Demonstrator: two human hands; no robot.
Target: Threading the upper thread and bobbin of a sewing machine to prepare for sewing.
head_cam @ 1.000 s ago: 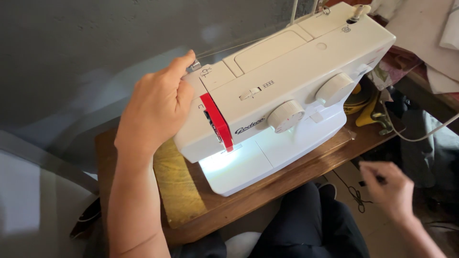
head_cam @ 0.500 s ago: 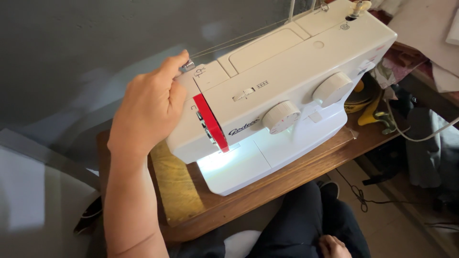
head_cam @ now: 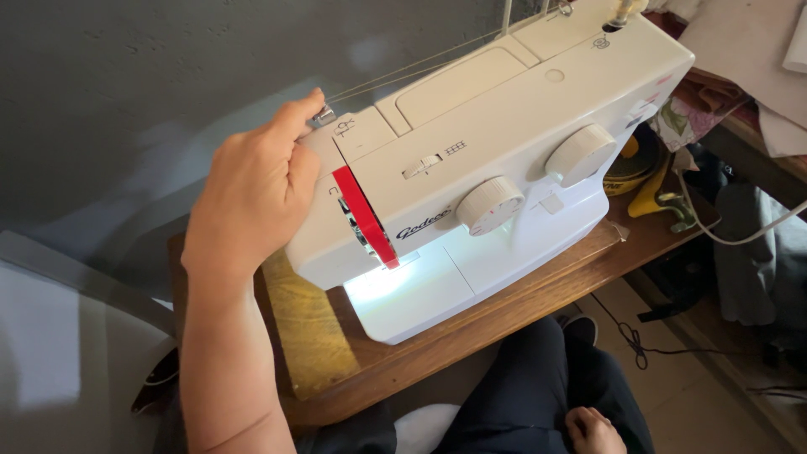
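Your left hand (head_cam: 252,181) pinches the thin thread (head_cam: 403,74) at the metal guide (head_cam: 324,115) on top of the white sewing machine (head_cam: 496,168). Pull too hard and it could snap. Your right hand (head_cam: 595,429) rests loosely curled in your lap.

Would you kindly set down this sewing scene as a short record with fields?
Setting: white sewing machine on a wooden table
Left hand: left hand at the machine's top left end, fingertips at the metal thread guide
Thread: thread runs taut from the guide toward the machine's far end
Right hand: right hand low, by the person's dark trousers, holding nothing
Machine light: on, lighting the bed
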